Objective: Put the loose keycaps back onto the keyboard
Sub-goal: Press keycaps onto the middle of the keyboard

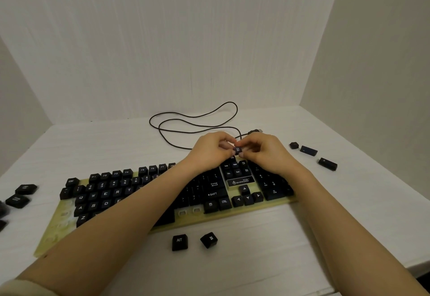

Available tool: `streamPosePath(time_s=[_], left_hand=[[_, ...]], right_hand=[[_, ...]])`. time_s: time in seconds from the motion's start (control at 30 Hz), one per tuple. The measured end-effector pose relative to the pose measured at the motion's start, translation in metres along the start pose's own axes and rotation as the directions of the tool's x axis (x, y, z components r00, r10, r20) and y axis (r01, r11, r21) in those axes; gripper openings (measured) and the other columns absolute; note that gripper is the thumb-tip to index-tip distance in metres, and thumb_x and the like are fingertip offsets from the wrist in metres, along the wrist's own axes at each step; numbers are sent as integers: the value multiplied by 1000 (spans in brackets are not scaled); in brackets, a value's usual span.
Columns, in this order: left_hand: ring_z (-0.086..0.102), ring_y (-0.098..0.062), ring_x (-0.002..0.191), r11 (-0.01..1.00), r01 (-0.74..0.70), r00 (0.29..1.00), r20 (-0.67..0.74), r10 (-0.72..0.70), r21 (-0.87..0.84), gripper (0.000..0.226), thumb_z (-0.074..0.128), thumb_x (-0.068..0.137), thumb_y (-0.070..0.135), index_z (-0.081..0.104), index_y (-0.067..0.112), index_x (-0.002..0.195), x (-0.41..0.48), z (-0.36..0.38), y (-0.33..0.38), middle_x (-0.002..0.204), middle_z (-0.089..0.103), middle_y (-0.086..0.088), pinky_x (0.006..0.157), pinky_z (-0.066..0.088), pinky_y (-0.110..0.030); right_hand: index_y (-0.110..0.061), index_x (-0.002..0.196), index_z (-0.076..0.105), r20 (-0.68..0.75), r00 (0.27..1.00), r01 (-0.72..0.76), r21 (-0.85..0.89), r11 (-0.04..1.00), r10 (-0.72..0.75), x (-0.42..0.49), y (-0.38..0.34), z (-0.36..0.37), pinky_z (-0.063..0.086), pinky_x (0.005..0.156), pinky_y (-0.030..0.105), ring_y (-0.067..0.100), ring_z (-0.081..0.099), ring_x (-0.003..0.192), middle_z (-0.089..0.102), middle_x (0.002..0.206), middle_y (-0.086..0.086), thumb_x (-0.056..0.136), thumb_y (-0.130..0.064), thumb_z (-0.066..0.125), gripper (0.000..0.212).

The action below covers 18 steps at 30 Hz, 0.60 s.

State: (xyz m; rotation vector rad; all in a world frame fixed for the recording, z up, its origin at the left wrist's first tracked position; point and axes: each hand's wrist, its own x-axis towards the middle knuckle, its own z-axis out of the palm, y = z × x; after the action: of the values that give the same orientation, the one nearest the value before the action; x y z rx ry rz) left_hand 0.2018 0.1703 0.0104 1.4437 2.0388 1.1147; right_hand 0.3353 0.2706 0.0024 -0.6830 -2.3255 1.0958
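1. Head view: the left hand [209,149] and the right hand [265,150] meet over the far edge of the keyboard [60,226], at about 1 o'clock from its centre. Both pinch one small keycap [237,149] between thumb and fingertips. I judge that both hands are used because the cap is small and must be turned the correct way before it is pressed down.
2. This keycap is in the air and not yet seated. It hangs just above the block with INS and HOME, so its place is probably near there. The hands hide the exact socket.
3. The keyboard lies slanted on the counter [256,267], with most keys in place. Bare sockets [182,212] show in the nearest row at 6 o'clock, and bare plate shows at 8 o'clock.
4. The ALT keycap [179,241] and the Windows keycap [208,240] lie on the counter just in front of those sockets, perhaps put close to their places.
5. A small cap [294,145] and two long keycaps [308,150] wait at 3 o'clock, and other loose keycaps [26,189] at 9 o'clock.
6. The cable [193,119] loops at 12 o'clock, behind the work.
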Motion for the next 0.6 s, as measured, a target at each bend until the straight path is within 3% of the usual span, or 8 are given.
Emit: streamPosePath(time_s=[0.13, 0.23, 0.37, 0.47, 0.6], left_hand=[[64, -9, 83, 1000, 30, 999, -25, -30, -7, 20, 66, 81, 13, 61, 20, 99, 1, 1, 1, 93, 73, 0, 77, 48, -19], [62, -6, 79, 1000, 19, 999, -36, -19, 8, 13, 65, 81, 13, 65, 18, 93, 1, 2, 2, 89, 73, 0, 70, 42, -10], [62, -9, 79, 999, 30, 999, -17, -31, -13, 11, 66, 82, 15, 68, 16, 93, 3, -1, 3, 90, 73, -3, 69, 43, -13], [61, -9, 80, 999, 48, 999, -25, -48, -25, 12, 65, 83, 17, 69, 15, 95, 5, -1, 2, 90, 72, -4, 67, 42, -14], [59, -9, 80, 998, 54, 999, -9, -54, -23, 12, 60, 86, 15, 67, 16, 96, 5, -1, 3, 84, 70, 0, 67, 42, -15]], right_hand=[[-20, 87, 65, -70, 997, 29, -87, 996, -35, -1, -2, 1, 47, 69, 11, 7, 60, 74, 64, 82, -4, 73, -9, 75, 21], [-20, 91, 63, -67, 996, 49, -105, 993, -56, -1, -2, 3, 46, 67, 12, 8, 58, 70, 65, 82, 1, 72, -10, 76, 25], [-18, 101, 66, -28, 997, 68, -69, 995, -70, -1, -2, 1, 45, 67, 8, 2, 56, 67, 64, 78, -3, 73, -10, 76, 31], [-16, 102, 69, -38, 998, 55, -79, 995, -58, -1, -1, -1, 43, 70, 6, 1, 56, 72, 62, 79, -9, 77, -10, 72, 26], [-22, 98, 68, -58, 997, 38, -98, 994, -44, -1, 0, -1, 46, 78, 15, 7, 59, 85, 65, 91, -6, 78, -16, 72, 22]])
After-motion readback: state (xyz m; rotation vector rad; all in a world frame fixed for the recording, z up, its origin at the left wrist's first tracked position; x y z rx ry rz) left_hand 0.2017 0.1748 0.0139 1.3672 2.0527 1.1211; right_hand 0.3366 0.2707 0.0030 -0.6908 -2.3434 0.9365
